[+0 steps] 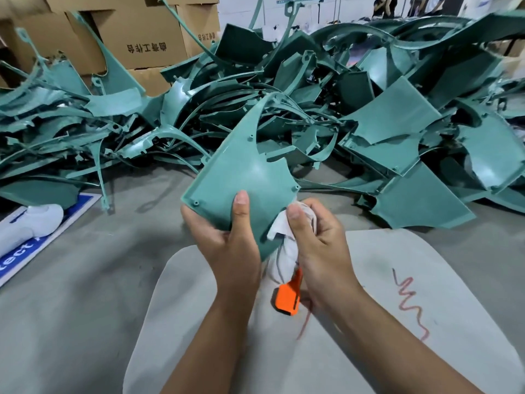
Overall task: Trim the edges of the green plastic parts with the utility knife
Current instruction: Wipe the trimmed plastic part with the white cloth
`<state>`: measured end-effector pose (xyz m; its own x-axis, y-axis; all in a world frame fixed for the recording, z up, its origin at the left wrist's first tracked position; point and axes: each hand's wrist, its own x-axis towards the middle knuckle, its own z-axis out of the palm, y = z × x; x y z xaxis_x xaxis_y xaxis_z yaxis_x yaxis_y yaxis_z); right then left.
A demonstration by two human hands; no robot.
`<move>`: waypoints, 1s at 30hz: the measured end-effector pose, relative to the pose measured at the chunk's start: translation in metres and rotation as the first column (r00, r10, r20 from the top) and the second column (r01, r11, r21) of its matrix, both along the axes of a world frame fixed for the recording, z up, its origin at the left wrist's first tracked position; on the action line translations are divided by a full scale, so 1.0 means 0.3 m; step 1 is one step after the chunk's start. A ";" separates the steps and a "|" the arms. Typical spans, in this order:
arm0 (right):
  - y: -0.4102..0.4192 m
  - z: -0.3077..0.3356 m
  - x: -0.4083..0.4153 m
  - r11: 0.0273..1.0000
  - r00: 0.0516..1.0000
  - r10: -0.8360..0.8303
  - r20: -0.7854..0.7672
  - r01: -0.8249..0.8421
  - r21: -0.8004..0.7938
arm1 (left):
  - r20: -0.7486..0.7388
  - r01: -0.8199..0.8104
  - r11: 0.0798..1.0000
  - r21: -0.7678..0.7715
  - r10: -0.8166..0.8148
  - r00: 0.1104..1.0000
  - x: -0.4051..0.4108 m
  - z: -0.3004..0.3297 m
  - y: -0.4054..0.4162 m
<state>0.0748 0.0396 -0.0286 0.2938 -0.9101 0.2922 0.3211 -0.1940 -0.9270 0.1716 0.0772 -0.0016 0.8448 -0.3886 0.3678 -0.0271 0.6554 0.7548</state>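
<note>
Left hand (pixel 230 240) grips green part (pixel 247 177), right (pixel 315 237) cloth-wrapped knife (pixel 288 297) (parts heap (pixel 369 115) behind).

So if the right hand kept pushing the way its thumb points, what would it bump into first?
Probably the held green part: the right hand, gripping a cloth-wrapped orange knife, already sits at its lower right edge. Depth is unclear.

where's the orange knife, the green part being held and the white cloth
orange utility knife (pixel 288 298), head view, on its orange handle end
held green part (pixel 241 166), head view, on its flat face
white cloth (pixel 279 258), head view, on the bunched fabric
</note>
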 end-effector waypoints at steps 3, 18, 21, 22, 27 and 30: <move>-0.013 0.038 -0.012 0.997 0.995 -0.078 0.056 0.078 0.014 | 0.052 0.041 0.999 0.032 -0.042 0.998 -0.024 -0.015 0.005; 0.015 0.000 0.004 0.978 0.983 0.064 -0.170 -0.096 -0.186 | 0.101 -0.168 0.986 0.025 0.164 0.981 0.022 -0.004 -0.005; 0.001 0.021 -0.005 0.984 0.993 -0.001 -0.119 -0.021 -0.177 | 0.112 -0.023 0.999 0.025 0.020 0.993 0.027 -0.012 -0.013; -0.010 0.031 -0.012 0.988 0.996 -0.036 -0.079 0.024 -0.155 | 0.149 0.024 0.999 0.046 -0.030 0.988 0.026 -0.020 -0.010; -0.115 0.078 -0.120 0.947 0.974 -0.149 -0.169 0.092 -0.309 | 0.083 0.367 0.917 0.155 -0.382 0.920 0.066 -0.029 0.015; -0.164 0.083 -0.182 0.906 0.929 -0.152 -0.338 -0.005 -0.423 | 0.023 0.548 0.788 0.281 -0.576 0.817 0.127 -0.012 0.038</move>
